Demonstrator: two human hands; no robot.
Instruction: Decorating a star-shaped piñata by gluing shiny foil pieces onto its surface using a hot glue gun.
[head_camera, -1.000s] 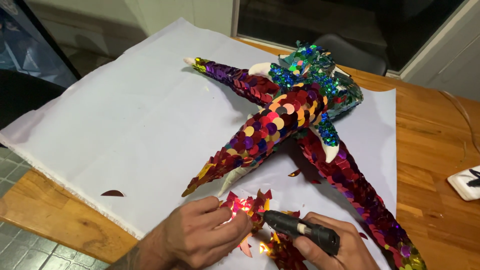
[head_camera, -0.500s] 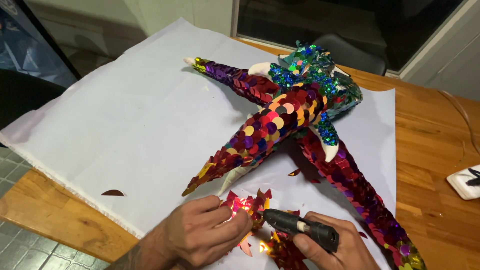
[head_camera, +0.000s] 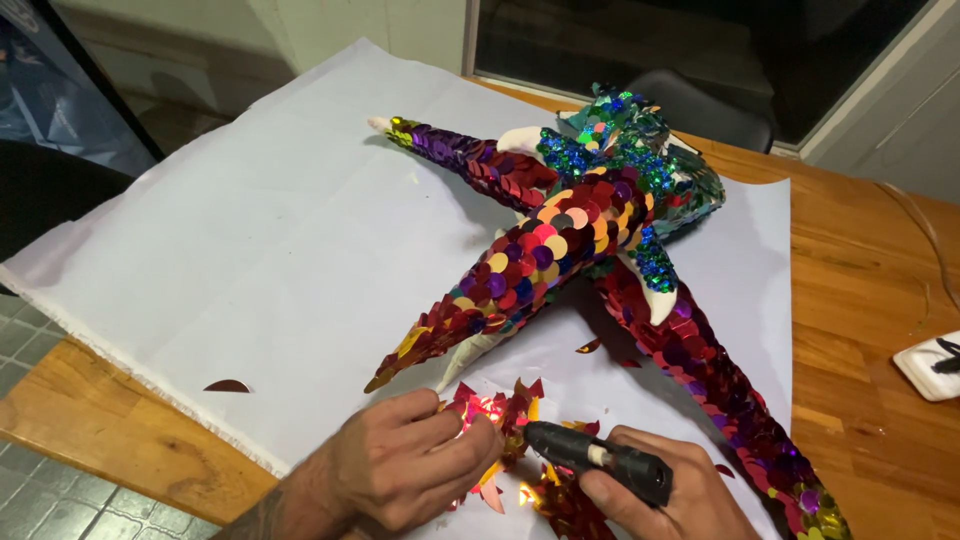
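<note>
At the near edge of the wooden table (head_camera: 870, 300), the left hand (head_camera: 405, 470) is curled with thumb and fingertips pinched on a red sequin (head_camera: 478, 415) at the tip of one arm of the sequined star figure (head_camera: 580, 230). That arm's tip sits right between the 2 hands, ragged with loose red and gold sequins. The right hand (head_camera: 670, 500) is wrapped around a black glue gun (head_camera: 600, 460), its nozzle pointing left, just beside the pinched sequin. The figure lies on a white cloth (head_camera: 260, 230), its arms covered in purple, red and gold discs, its far end green and blue. A single loose sequin (head_camera: 228, 386) lies on the cloth near the front-left edge, well apart from the hands. A small white tray (head_camera: 930, 365) sits at the right edge of the table.
</note>
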